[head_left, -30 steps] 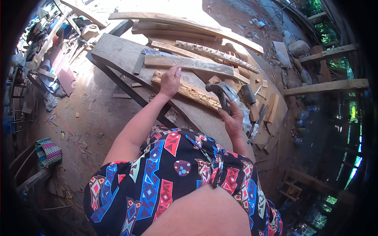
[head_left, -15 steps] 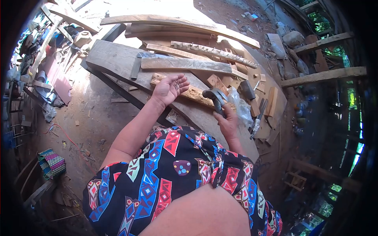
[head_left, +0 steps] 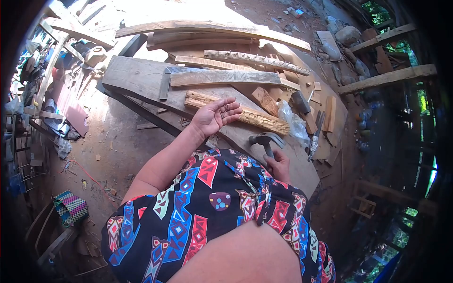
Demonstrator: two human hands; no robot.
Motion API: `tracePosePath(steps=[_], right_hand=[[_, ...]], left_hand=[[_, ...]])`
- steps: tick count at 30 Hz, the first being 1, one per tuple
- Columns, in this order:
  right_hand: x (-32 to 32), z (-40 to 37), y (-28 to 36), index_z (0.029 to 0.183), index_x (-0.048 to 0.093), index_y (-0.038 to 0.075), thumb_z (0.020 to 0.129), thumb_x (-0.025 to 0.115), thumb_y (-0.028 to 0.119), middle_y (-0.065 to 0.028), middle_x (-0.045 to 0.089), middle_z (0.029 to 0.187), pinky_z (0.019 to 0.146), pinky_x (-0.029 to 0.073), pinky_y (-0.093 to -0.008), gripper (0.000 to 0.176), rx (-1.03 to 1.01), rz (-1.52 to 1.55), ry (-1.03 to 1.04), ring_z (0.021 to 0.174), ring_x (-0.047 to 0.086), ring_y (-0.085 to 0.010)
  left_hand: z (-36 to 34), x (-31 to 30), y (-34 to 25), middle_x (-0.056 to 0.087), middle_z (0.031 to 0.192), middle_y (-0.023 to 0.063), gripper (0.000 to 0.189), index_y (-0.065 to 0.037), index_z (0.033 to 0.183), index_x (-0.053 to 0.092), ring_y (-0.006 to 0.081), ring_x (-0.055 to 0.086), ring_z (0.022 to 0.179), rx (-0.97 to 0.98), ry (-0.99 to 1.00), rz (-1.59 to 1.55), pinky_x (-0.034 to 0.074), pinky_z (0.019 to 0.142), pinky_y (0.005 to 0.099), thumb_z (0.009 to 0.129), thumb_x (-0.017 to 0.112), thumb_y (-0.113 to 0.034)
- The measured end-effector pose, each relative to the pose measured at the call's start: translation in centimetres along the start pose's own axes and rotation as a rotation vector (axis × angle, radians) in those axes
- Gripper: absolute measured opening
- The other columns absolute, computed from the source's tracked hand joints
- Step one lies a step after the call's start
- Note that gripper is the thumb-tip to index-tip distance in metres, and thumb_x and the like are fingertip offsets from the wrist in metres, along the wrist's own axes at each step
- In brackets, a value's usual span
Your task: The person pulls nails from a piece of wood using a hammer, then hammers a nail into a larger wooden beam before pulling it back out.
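My left hand (head_left: 217, 117) is palm up with its fingers half curled, cradling what look like a few thin nails (head_left: 221, 113). It hovers over a rough wooden block (head_left: 264, 121) whose upper face bears a row of dark marks or nails. Lower on the right, my right hand (head_left: 279, 166) grips a claw hammer (head_left: 267, 141) by the handle, head upward, close to my body. Both the block and the hammer are over the thick wooden bench plank (head_left: 137, 70). Part of the block is hidden behind my left hand.
Beyond the block lie a pale beam (head_left: 226, 78), a strip studded with nails (head_left: 257, 61) and long curved boards (head_left: 212, 27). To the right are a mallet (head_left: 300, 102), a clear plastic bag (head_left: 293, 122) and chisel-like tools (head_left: 315, 137). A woven basket (head_left: 71, 207) stands on the floor.
My right hand has lowered the hammer toward my body, away from the block. My left hand has shifted slightly right and down, still palm up. The view has tilted a little.
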State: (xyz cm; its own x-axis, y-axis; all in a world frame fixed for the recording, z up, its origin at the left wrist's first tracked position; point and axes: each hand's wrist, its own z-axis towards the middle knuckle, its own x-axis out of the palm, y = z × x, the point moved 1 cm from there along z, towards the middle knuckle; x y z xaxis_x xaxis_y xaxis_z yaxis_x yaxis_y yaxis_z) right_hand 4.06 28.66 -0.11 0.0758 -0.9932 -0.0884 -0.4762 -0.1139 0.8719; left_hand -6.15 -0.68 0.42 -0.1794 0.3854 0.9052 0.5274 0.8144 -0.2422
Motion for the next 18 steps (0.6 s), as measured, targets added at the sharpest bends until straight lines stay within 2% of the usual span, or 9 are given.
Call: tracePosePath(steps=[5, 7, 8, 10, 11, 13, 14, 16, 18], right_hand=[[-0.9, 0.4, -1.6, 0.090, 0.063, 0.003, 0.079, 0.069, 0.014, 0.0037, 0.054, 0.061, 0.041, 0.033, -0.0212, 0.016, -0.048, -0.015, -0.124, 0.047, 0.046, -0.0036], [-1.4, 1.1, -3.3, 0.088, 0.062, 0.005, 0.079, 0.069, 0.021, 0.0008, 0.053, 0.059, 0.045, 0.038, -0.0275, 0.020, -0.131, -0.298, -0.248, 0.049, 0.049, -0.0083], [-1.4, 1.0, -3.8, 0.088, 0.062, 0.005, 0.079, 0.069, 0.021, 0.0008, 0.053, 0.059, 0.045, 0.038, -0.0275, 0.020, -0.130, -0.295, -0.252, 0.049, 0.049, -0.0083], [-1.0, 0.5, -3.7, 0.088, 0.061, 0.006, 0.078, 0.068, 0.027, -0.0044, 0.054, 0.057, 0.051, 0.042, -0.0366, 0.024, -0.242, -0.561, -0.388, 0.051, 0.054, -0.0203], [-0.5, 0.2, -3.4, 0.088, 0.061, 0.006, 0.078, 0.068, 0.027, -0.0044, 0.054, 0.057, 0.051, 0.042, -0.0366, 0.024, -0.238, -0.559, -0.394, 0.051, 0.054, -0.0203], [0.3, -0.5, -2.1, 0.087, 0.061, 0.007, 0.076, 0.068, 0.030, -0.0091, 0.059, 0.069, 0.057, 0.044, -0.0411, 0.026, -0.217, -0.815, -0.467, 0.062, 0.058, -0.0308], [0.2, -0.5, -1.7, 0.087, 0.061, 0.007, 0.076, 0.068, 0.030, -0.0091, 0.059, 0.069, 0.057, 0.044, -0.0411, 0.026, -0.215, -0.813, -0.474, 0.062, 0.058, -0.0308], [0.2, -0.7, -0.6, 0.089, 0.061, 0.007, 0.075, 0.069, 0.028, -0.0113, 0.060, 0.082, 0.063, 0.045, -0.0417, 0.027, -0.358, -1.147, -0.492, 0.075, 0.059, -0.0339], [0.6, -0.9, 1.1, 0.091, 0.062, 0.006, 0.075, 0.069, 0.024, -0.0119, 0.059, 0.086, 0.065, 0.046, -0.0405, 0.025, -0.397, -1.100, -0.495, 0.078, 0.059, -0.0326]], left_hand=[[0.3, 0.3, 0.3, 0.056, 0.118, 0.0215, 0.043, 0.005, 0.130, 0.040, 0.0323, 0.056, 0.111, -0.060, 0.057, 0.065, 0.050, 0.095, 0.0423, 0.100, 0.033, -0.025], [0.5, 0.1, 0.2, 0.055, 0.120, 0.0221, 0.045, 0.005, 0.131, 0.039, 0.0332, 0.055, 0.113, -0.086, 0.083, 0.048, 0.049, 0.096, 0.0435, 0.101, 0.032, -0.027], [0.5, 0.2, 0.2, 0.054, 0.122, 0.0229, 0.048, 0.005, 0.132, 0.038, 0.0343, 0.054, 0.114, -0.110, 0.111, 0.012, 0.046, 0.098, 0.0450, 0.101, 0.030, -0.031], [0.4, 0.5, 0.0, 0.053, 0.123, 0.0238, 0.052, 0.005, 0.133, 0.037, 0.0355, 0.053, 0.116, -0.137, 0.137, -0.020, 0.044, 0.100, 0.0465, 0.101, 0.028, -0.035], [0.3, 0.6, -0.1, 0.051, 0.125, 0.0243, 0.056, 0.004, 0.134, 0.037, 0.0361, 0.050, 0.118, -0.153, 0.150, -0.030, 0.042, 0.102, 0.0474, 0.101, 0.026, -0.039], [0.5, 1.1, -0.5, 0.050, 0.127, 0.0248, 0.059, 0.004, 0.135, 0.036, 0.0367, 0.048, 0.121, -0.176, 0.170, -0.039, 0.039, 0.104, 0.0482, 0.100, 0.024, -0.043], [0.4, 1.5, -0.5, 0.048, 0.129, 0.0249, 0.062, 0.004, 0.135, 0.035, 0.0366, 0.046, 0.123, -0.177, 0.154, -0.027, 0.038, 0.104, 0.0482, 0.100, 0.024, -0.045], [0.5, 1.9, -0.6, 0.046, 0.131, 0.0250, 0.064, 0.004, 0.136, 0.034, 0.0365, 0.044, 0.125, -0.181, 0.140, -0.013, 0.037, 0.105, 0.0481, 0.099, 0.024, -0.047], [0.6, 2.2, -0.4, 0.046, 0.132, 0.0225, 0.065, 0.002, 0.136, 0.034, 0.0329, 0.046, 0.124, -0.197, 0.188, -0.034, 0.039, 0.104, 0.0459, 0.098, 0.025, -0.050]])
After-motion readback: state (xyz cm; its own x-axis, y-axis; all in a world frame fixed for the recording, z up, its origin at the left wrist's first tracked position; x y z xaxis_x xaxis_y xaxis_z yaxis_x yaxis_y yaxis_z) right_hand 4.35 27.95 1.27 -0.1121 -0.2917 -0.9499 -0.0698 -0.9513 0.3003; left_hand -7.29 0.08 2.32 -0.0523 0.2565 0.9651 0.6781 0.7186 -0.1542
